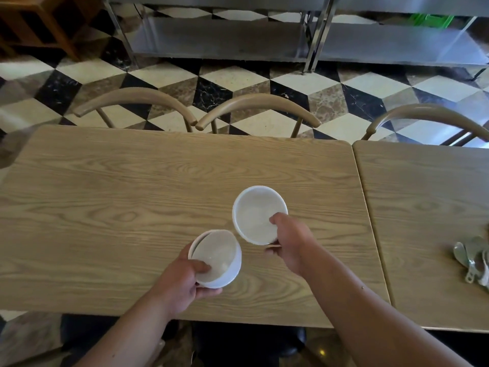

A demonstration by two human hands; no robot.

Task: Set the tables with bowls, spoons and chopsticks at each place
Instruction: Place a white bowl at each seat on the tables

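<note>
Grips with left hand [182, 276] a nested stack of two round white ceramic bowls [222, 260], thumb inside the rim, fingers curled beneath. Pinches with right hand [289, 242] a single round white bowl [254, 213], thumb over the rim, above the middle of the light wood-grain table [105, 207]. Shows plain, glossy, empty interiors. Totals three bowls. Places a pile of metal spoons [473, 258] on the adjoining table [423, 194], count unreadable.

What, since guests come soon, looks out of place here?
The spoons lie heaped on the right table, not at any place. In the left hand, the upper bowl sits askew inside the lower bowl.
</note>
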